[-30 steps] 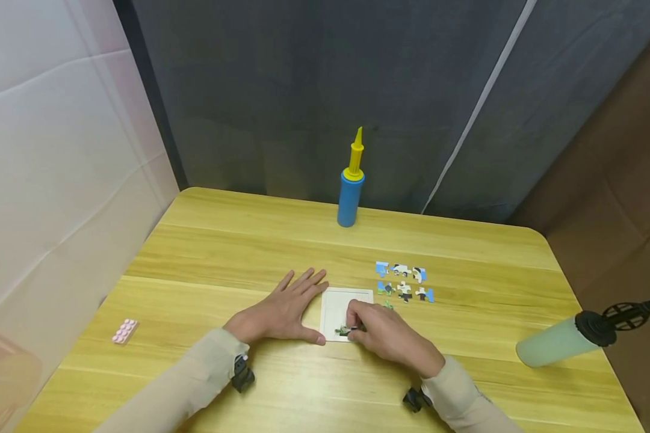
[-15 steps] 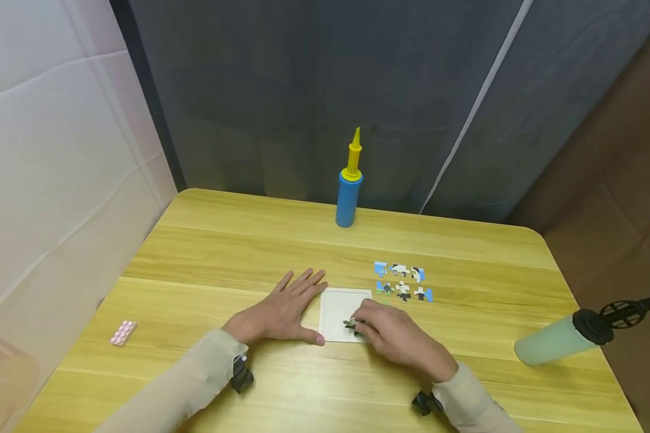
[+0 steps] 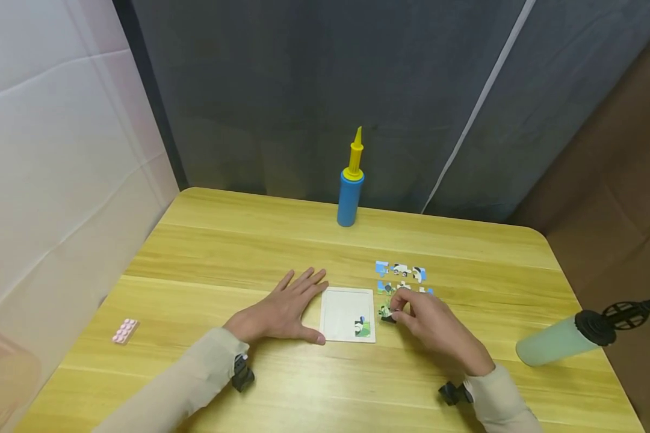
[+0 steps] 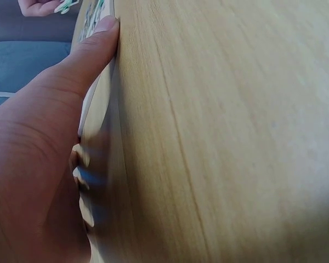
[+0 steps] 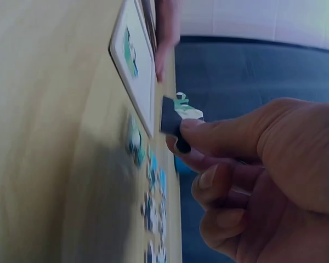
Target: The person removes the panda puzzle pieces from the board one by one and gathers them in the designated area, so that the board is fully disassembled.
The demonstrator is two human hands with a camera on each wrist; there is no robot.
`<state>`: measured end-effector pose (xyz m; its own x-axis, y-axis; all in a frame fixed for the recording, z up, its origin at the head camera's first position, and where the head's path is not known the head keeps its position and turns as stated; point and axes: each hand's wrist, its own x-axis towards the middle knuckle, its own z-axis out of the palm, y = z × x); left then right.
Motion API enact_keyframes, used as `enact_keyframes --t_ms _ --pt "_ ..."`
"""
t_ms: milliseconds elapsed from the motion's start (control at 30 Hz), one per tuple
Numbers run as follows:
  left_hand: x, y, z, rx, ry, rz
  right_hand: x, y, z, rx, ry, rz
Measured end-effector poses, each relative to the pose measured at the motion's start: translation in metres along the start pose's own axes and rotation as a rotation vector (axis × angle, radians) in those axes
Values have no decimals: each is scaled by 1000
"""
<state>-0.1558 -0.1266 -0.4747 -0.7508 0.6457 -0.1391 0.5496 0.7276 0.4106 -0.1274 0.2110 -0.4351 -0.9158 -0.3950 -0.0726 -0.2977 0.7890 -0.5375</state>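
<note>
My left hand (image 3: 281, 313) lies with fingers spread on the table at the left edge of a white square puzzle tray (image 3: 338, 307); its thumb touches the tray's near left corner. A green, white and black puzzle piece (image 3: 362, 328) sits in the tray's near right corner. Just right of the tray, my right hand (image 3: 433, 322) pinches another jigsaw piece (image 5: 169, 116) between thumb and forefinger. That piece is black, white and green, and in the right wrist view it is lifted above the table. Its other fingers are curled beneath.
Several loose puzzle pieces (image 3: 401, 270) lie in rows right of the tray, partly hidden by my right hand. A blue and yellow hand pump (image 3: 349, 198) stands at the back. A pale green bottle (image 3: 558, 341) is at the right, a pink toy brick (image 3: 124, 331) at the left.
My right hand has moved right, from over the tray to beside it, with a puzzle piece in its fingers. The piece in the tray's near right corner is uncovered. My left hand stays put.
</note>
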Motion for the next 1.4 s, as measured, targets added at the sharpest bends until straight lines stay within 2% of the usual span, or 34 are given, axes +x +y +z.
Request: enact_keyframes --t_ms 133,533,700,1400 --pt "0 0 0 -5 -2 -2 -2 11 -8 0 25 43" --pt "0 0 1 -10 -5 -7 -8 35 -11 2 13 48" --pt "-1 1 0 -13 -5 -8 -6 37 -6 -16 -3 58" --pt "2 1 4 -9 2 -2 -4 37 -4 -59 105 51"
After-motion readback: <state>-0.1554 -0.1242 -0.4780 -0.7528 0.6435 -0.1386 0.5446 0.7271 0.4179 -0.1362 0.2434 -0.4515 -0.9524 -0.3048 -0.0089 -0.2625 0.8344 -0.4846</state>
